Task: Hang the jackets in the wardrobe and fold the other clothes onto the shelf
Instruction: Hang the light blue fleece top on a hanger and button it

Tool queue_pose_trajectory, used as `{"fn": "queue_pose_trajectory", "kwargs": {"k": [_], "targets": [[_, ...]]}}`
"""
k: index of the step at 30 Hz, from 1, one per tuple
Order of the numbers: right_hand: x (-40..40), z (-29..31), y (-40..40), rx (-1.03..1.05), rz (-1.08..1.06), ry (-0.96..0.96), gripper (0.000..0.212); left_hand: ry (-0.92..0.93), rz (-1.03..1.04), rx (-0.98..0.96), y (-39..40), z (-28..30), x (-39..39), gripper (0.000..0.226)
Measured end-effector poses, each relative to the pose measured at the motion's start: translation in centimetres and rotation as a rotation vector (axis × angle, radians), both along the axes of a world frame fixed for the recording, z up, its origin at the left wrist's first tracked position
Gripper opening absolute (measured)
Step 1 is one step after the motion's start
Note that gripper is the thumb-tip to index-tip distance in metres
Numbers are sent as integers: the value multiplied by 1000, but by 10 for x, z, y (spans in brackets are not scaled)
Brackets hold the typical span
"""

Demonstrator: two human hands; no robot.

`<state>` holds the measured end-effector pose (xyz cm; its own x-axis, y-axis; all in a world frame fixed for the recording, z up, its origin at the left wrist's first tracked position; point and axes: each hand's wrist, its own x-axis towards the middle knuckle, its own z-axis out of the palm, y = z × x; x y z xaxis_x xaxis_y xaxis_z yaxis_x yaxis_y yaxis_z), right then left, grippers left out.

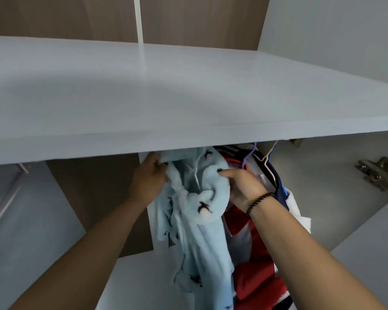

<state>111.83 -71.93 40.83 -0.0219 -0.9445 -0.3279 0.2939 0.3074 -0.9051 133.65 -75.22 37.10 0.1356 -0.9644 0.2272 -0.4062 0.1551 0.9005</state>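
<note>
A fluffy light-blue jacket [195, 220] with small dark marks hangs down just below the front edge of the pale shelf [166, 90]. My left hand [149, 177] grips its left shoulder up under the shelf edge. My right hand [242, 186], with a beaded bracelet on the wrist, holds the jacket's bunched hood or collar from the right, thumb on top. The jacket's top and its hanger are hidden by the shelf. To its right hang a red and white garment [255, 276] and a dark blue one [278, 189].
A purple hanger hook [248, 156] and a pale hanger hook [268, 155] poke up under the shelf. A metal door hinge [381, 173] sits on the right wall. Brown panels [87, 198] form the wardrobe's back. A lower white board [139, 276] lies beneath.
</note>
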Motion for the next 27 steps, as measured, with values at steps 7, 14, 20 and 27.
{"fn": "queue_pose_trajectory", "kwargs": {"k": [7, 14, 20, 27], "targets": [[24, -43, 49, 201, 144, -405, 44, -10, 11, 295, 44, -20, -16, 22], [37, -35, 44, 246, 69, -214, 47, 411, 21, 324, 116, -45, -60, 46], [28, -62, 64, 26, 7, 211, 43, 271, -90, 240, 168, -75, -67, 93], [30, -64, 86, -171, 146, 448, 40, -300, -108, 313, 167, -81, -78, 66]]}}
